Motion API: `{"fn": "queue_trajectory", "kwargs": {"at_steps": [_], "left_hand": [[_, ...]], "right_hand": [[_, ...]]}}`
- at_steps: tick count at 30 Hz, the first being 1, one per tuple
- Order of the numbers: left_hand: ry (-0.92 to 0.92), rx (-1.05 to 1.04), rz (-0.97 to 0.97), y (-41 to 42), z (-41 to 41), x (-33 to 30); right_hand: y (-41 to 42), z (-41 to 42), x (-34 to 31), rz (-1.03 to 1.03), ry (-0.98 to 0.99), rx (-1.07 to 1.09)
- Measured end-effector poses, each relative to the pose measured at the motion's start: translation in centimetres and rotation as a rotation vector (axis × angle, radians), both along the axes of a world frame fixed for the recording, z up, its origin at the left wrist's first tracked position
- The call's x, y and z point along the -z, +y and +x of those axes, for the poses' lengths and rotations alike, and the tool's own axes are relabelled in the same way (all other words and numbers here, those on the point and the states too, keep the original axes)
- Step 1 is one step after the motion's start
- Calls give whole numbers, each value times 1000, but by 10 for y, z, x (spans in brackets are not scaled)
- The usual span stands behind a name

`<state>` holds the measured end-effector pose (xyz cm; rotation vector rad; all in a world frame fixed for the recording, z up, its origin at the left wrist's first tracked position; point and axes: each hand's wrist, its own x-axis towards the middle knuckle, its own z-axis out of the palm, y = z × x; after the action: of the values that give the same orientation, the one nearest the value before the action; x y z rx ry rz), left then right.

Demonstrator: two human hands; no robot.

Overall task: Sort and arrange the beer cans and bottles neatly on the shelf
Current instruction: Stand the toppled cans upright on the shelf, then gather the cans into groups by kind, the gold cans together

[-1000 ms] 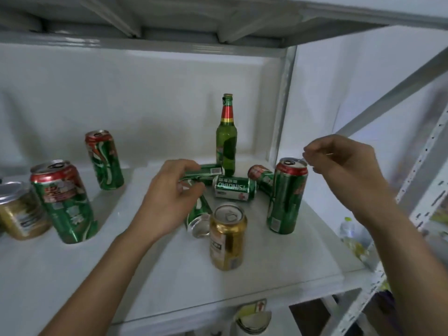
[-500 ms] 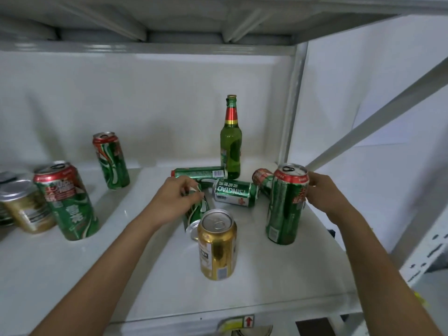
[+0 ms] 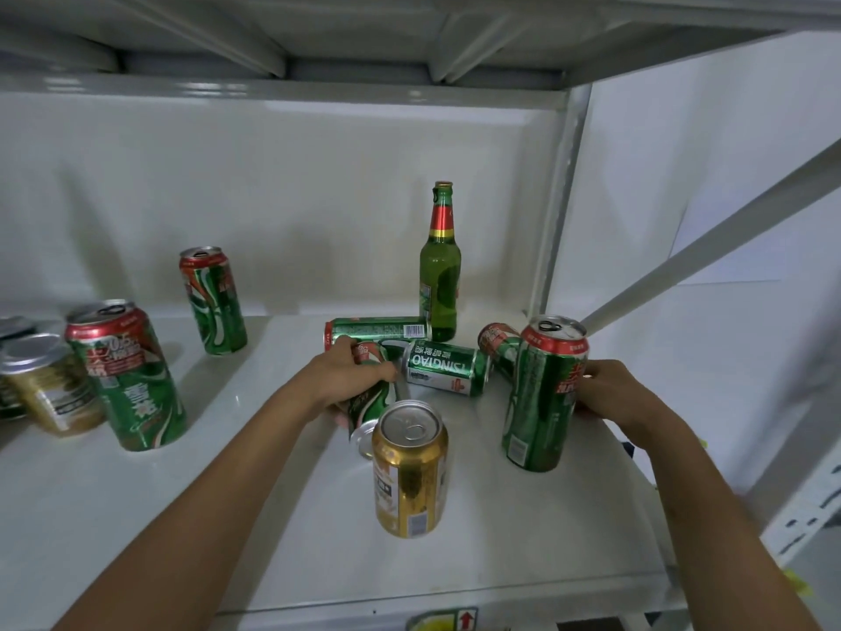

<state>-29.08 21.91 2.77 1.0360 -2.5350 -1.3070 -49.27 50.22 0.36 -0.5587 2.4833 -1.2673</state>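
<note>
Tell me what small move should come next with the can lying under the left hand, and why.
Probably tip it upright. The left hand is wrapped around a green can lying on its side, base toward the camera, while the gold can just in front already stands. The right hand is closed on the upright tall green can, so that one needs only sliding into line afterward.

Beer cans and a bottle crowd a white shelf (image 3: pixel 255 516): a gold can (image 3: pixel 409 469) stands upright at center, a tall green can (image 3: pixel 544 393) upright at its 2 o'clock and a green glass bottle (image 3: pixel 440 266) upright at 12 o'clock. Between them, four green cans lie on their sides: one (image 3: pixel 371 398) behind the gold can, a Tsingtao can (image 3: pixel 448 368), a slim can (image 3: pixel 377 331) and a red-topped can (image 3: pixel 500 350). At 9 to 10 o'clock stand two green cans (image 3: pixel 129 378) (image 3: pixel 214 300) and a second gold can (image 3: pixel 50 384), partly hidden.
</note>
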Motion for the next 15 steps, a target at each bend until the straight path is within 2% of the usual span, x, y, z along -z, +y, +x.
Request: {"fn": "queue_trajectory", "kwargs": {"at_steps": [8, 15], "left_hand": [[224, -86, 182, 0, 18, 4], [367, -84, 157, -13, 26, 4]], "right_hand": [[-3, 5, 1, -98, 40, 115], [-3, 13, -13, -87, 26, 62]]}}
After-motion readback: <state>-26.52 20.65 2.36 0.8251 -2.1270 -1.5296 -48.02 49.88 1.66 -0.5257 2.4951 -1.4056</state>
